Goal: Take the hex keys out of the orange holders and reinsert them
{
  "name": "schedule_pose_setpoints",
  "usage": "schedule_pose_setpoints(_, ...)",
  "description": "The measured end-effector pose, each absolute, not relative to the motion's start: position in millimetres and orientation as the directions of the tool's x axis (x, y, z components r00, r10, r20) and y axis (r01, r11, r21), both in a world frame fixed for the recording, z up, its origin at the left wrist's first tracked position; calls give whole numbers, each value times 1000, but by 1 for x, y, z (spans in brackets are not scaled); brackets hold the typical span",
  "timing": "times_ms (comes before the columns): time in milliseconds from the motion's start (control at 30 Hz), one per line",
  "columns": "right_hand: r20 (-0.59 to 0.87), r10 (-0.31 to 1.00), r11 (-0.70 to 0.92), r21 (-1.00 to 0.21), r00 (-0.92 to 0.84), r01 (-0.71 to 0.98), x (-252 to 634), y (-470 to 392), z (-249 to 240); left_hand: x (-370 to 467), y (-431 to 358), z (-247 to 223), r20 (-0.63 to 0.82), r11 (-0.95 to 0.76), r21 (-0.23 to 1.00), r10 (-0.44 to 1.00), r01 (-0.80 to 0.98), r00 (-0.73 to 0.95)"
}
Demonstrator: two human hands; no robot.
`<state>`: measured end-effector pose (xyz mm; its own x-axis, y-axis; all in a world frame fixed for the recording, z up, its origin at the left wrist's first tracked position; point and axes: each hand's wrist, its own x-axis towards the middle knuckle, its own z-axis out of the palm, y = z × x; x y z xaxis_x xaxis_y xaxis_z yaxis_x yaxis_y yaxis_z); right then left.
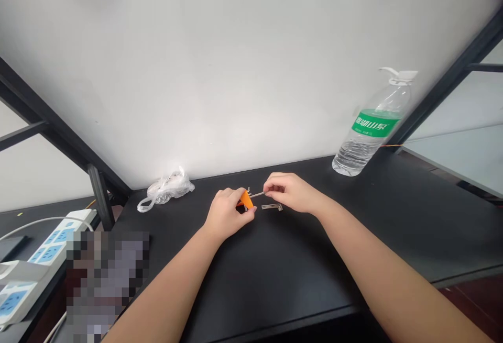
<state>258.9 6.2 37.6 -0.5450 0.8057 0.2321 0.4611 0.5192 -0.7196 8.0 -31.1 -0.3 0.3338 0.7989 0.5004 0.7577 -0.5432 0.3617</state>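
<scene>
My left hand [230, 211] is closed around an orange holder [247, 199], tilted just above the black shelf. Between the thumb and fingertips of my right hand [290, 191] is a thin metal hex key [257, 195]. Its far end reaches the orange holder; whether it sits inside a hole I cannot tell. Other metal tips show behind the holder, partly hidden by my left fingers. On the surface below my right hand lie several L-shaped hex keys [273, 207], side by side.
A large water bottle [371, 128] with a green label stands at the right by the wall. A crumpled clear plastic bag [167, 188] lies at the back left. Left of the black shelf [283, 275] is a white power strip [43, 259] with cables. Dark metal posts rise at both sides.
</scene>
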Motion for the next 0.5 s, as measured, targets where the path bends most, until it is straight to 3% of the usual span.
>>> schedule_pose_setpoints(300, 291, 755, 633, -560, -588, 535, 253, -4, 43, 6, -29, -2, 495, -576, 322, 779, 751, 386)
schedule_pose_setpoints(500, 209, 728, 605, -645, -653, 467, 238, -16, 43, 14, -35, 8, 435, -645, 300, 748, 703, 500)
